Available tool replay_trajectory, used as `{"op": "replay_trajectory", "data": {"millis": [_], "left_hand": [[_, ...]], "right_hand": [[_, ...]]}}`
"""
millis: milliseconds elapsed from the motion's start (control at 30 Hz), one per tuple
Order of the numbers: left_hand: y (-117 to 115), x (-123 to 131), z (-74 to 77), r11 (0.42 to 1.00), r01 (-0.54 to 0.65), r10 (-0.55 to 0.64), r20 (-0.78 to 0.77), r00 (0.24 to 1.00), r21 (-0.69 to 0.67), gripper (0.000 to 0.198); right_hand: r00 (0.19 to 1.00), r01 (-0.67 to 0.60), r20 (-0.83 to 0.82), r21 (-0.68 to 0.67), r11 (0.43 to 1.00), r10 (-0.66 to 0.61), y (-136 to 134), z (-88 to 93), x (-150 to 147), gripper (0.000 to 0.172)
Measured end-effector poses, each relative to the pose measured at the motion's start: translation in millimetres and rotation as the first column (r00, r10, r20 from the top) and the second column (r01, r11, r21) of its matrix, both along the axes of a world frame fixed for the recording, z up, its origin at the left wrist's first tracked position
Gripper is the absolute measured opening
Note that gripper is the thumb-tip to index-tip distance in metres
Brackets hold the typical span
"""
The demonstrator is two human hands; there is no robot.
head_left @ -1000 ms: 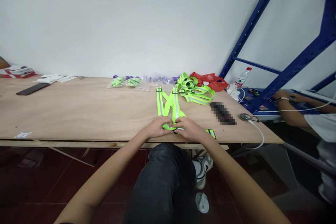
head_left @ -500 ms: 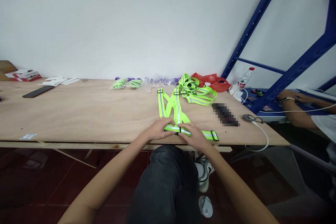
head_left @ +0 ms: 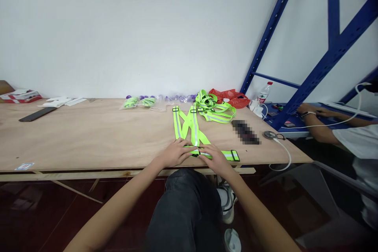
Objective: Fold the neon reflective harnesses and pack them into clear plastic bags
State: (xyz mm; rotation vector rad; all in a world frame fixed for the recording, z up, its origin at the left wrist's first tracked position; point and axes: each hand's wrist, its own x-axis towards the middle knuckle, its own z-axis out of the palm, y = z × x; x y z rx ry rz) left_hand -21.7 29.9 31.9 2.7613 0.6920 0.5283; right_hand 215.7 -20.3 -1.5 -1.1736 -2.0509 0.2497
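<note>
L hand (head_left: 176, 153) and R hand (head_left: 214, 159) are close together at the front edge of the desk (head_left: 103, 134), fingertips nearly meeting, both touching the lower band of a yellow-green reflective strap set (head_left: 195, 129). Fingers lie over the band, thumbs on the near side; hard to say if either hand is pinching tight or just pressing. Band runs side to side, w/ a black end buckle (head_left: 235, 155) past the R hand. The set's long straps lie flat, running back toward the wall w/ a crossing btwn them & 2 more black buckles at the far ends.

Progress, as far as it shows: 2 similar bundles, L bundle (head_left: 130, 102) & R bundle (head_left: 148, 102), sit coiled in clear bags near the wall, so those look done. Set under the hands is spread out, not coiled, no bag on it, so prob. only partway. Also left: a loose heap (head_left: 206, 100) of same-type straps just behind & to the R, tangled, unbagged. Another clear bag (head_left: 159, 104) lies beside the R bundle; red plastic bag (head_left: 232, 97) is by the heap.
</note>
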Motion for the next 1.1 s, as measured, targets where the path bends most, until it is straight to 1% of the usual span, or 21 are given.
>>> {"op": "replay_trajectory", "data": {"millis": [133, 200, 233, 300, 367, 433, 500, 533, 600, 700, 767, 867, 967, 1100], "left_hand": [[-2, 0, -4.0, 0.995, 0.014, -0.008, -0.064, 0.998, 0.096, 0.042], [-9, 3, -9.5, 0.986, -0.004, 0.024, -0.119, 0.993, 0.165, 0.047], [-13, 5, -13.0, 0.980, -0.031, 0.061, -0.146, 0.987, 0.197, 0.051], [-25, 11, -20.0, 0.961, -0.127, 0.172, -0.174, 0.970, 0.244, 0.058], [-37, 16, -25.5, 0.943, -0.209, 0.257, -0.165, 0.952, 0.260, 0.058], [-48, 22, -28.5, 0.930, -0.257, 0.297, -0.123, 0.947, 0.264, 0.055], [-57, 28, -30.4, 0.915, -0.301, 0.331, -0.073, 0.941, 0.270, 0.056], [-62, 31, -31.6, 0.902, -0.333, 0.360, -0.052, 0.932, 0.274, 0.060], [-70, 38, -34.6, 0.869, -0.408, 0.433, -0.033, 0.901, 0.281, 0.074], [-81, 50, -38.3, 0.815, -0.511, 0.542, -0.050, 0.839, 0.273, 0.091], [-85, 55, -37.3, 0.794, -0.546, 0.585, -0.090, 0.806, 0.269, 0.093], [-88, 57, -29.7, 0.777, -0.555, 0.612, -0.151, 0.776, 0.296, 0.090], [-89, 53, -21.3, 0.779, -0.536, 0.608, -0.185, 0.772, 0.325, 0.088], [-89, 50, -17.3, 0.786, -0.522, 0.598, -0.197, 0.777, 0.330, 0.086]], "right_hand": [[0.999, -0.005, 0.041, 0.046, 0.999, 0.003, 0, -6.1, 2, 0.020], [0.996, -0.005, 0.088, 0.089, 0.996, -0.003, -1, -8.5, 2, 0.023], [0.993, 0.000, 0.121, 0.113, 0.994, -0.014, -2, -8.9, 1, 0.025], [0.979, 0.024, 0.193, 0.170, 0.985, -0.057, -6, -7.2, -1, 0.027], [0.956, 0.070, 0.265, 0.220, 0.973, -0.128, -12, -2.9, -5, 0.028], [0.920, 0.132, 0.332, 0.238, 0.962, -0.208, -18, 2.4, -10, 0.027], [0.884, 0.185, 0.387, 0.230, 0.955, -0.264, -23, 6.7, -13, 0.026], [0.870, 0.201, 0.405, 0.227, 0.953, -0.281, -26, 7.9, -14, 0.025], [0.855, 0.217, 0.422, 0.240, 0.946, -0.302, -29, 8.7, -16, 0.024], [0.838, 0.237, 0.430, 0.266, 0.934, -0.335, -32, 7.7, -18, 0.025], [0.829, 0.252, 0.443, 0.252, 0.934, -0.343, -33, 7.3, -19, 0.026], [0.821, 0.283, 0.451, 0.214, 0.935, -0.351, -35, 6.4, -19, 0.028], [0.823, 0.297, 0.441, 0.202, 0.933, -0.358, -38, 1.5, -17, 0.030], [0.845, 0.264, 0.404, 0.254, 0.931, -0.350, -44, -12.9, -9, 0.038]]}}
